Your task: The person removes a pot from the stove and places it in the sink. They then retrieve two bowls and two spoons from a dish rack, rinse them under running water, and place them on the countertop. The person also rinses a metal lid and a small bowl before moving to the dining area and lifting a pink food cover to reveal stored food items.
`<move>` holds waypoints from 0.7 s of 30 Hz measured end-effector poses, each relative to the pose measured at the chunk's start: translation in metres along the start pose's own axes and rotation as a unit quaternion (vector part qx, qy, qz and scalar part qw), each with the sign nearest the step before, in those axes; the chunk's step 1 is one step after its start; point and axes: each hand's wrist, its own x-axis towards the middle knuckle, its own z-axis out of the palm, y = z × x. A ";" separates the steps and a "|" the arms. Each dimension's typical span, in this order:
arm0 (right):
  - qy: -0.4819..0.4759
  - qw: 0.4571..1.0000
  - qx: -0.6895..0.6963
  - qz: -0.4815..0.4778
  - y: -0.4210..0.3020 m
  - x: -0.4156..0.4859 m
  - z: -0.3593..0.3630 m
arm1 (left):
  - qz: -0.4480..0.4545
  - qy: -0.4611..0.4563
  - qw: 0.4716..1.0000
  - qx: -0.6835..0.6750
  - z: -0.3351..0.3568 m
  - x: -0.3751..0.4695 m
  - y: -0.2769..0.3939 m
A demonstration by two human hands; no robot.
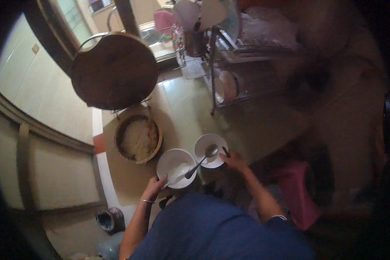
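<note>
Two white bowls are side by side near the front of the counter, their rims close together. My left hand grips the left bowl at its near left rim. A pale spoon lies inside that bowl, its handle running toward my left thumb. On the right, my right hand holds the rim of the other bowl. A metal spoon rests in this right bowl, and its dark handle reaches over the left bowl. By my right fingers a short dark piece sticks up; I cannot tell what it is.
A round brown container with pale contents stands left of the bowls. Behind it a round wooden cutting board is upright. A metal rack holding dishes and utensils stands at the back. A pink stool-like object is at lower right.
</note>
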 end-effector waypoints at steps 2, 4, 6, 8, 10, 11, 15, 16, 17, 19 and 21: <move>0.044 0.998 0.032 -0.037 0.004 0.000 0.010 | 0.013 0.003 1.000 0.000 0.004 0.005 0.002; 0.059 0.993 0.105 0.014 0.003 0.000 0.018 | -0.005 -0.002 1.000 0.001 0.003 0.013 0.002; 0.073 0.985 0.149 0.041 -0.001 -0.001 0.023 | 0.012 -0.012 1.000 0.018 -0.002 0.019 -0.002; 0.092 0.982 0.154 0.058 -0.005 -0.003 0.024 | 0.012 -0.011 1.000 -0.008 -0.004 0.026 -0.010; 0.077 0.981 0.166 0.066 -0.007 -0.004 0.022 | 0.015 -0.019 1.000 0.013 -0.011 0.029 -0.015; 0.075 0.981 0.168 0.070 -0.007 -0.005 0.021 | 0.011 -0.022 0.999 0.028 -0.014 0.028 -0.017; 0.058 0.980 0.183 0.051 0.001 -0.001 0.021 | -0.017 -0.019 0.999 0.043 -0.023 0.008 -0.020; 0.060 0.979 0.193 0.038 0.003 0.003 0.023 | -0.009 -0.012 1.000 -0.011 -0.020 0.003 -0.023; 0.062 0.976 0.201 0.049 0.005 0.006 0.025 | -0.007 -0.011 1.000 -0.012 -0.021 -0.001 -0.024; 0.065 0.976 0.209 0.008 0.009 0.010 0.026 | -0.013 -0.008 1.000 -0.025 -0.024 -0.012 -0.030; 0.057 0.976 0.208 0.014 0.009 0.012 0.027 | 0.015 0.018 0.998 -0.056 -0.023 -0.020 -0.037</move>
